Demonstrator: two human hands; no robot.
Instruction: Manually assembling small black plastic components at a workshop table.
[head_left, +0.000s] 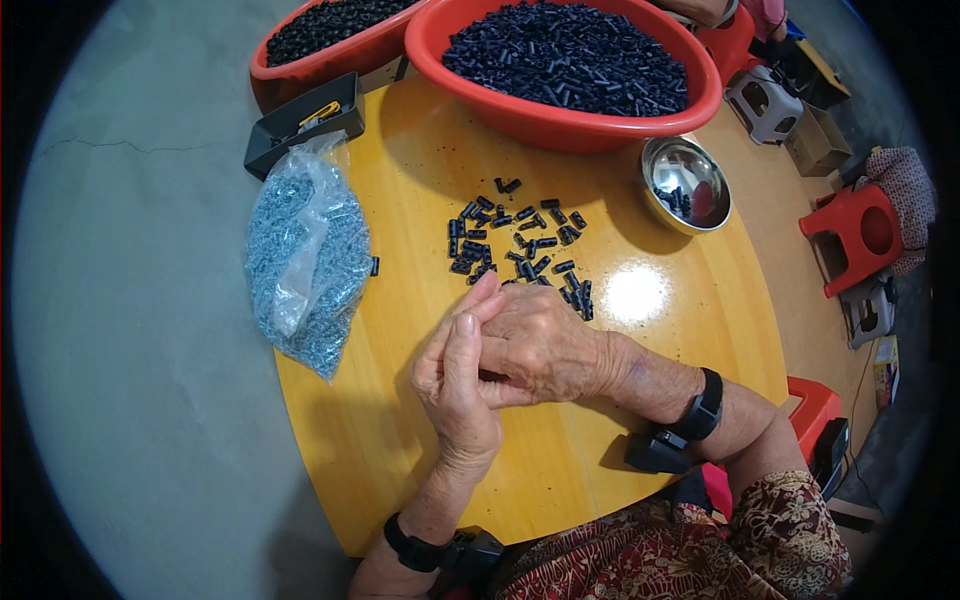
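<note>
Yellow tabletop [405,190] beneath them, the left hand [457,392] and right hand [550,343] meet, fingers overlapping; from here I can't tell whether anything is held inside. Small black cylindrical pieces [476,234] lie loose just beyond the hands. Farther out, a metal bowl [688,158] sits ahead to their right, a plastic bag [303,268] of silvery bits to their left, a red basin [560,132] straight beyond.

Looks like a small, informal workshop: red tub [545,125] heaped with black parts [570,55] at the far edge of the tabletop [400,200], bag [308,255] of tiny metallic-looking pieces [345,245] by the left edge, plastic stools [845,225] off right, cracked bare floor [150,300].
</note>
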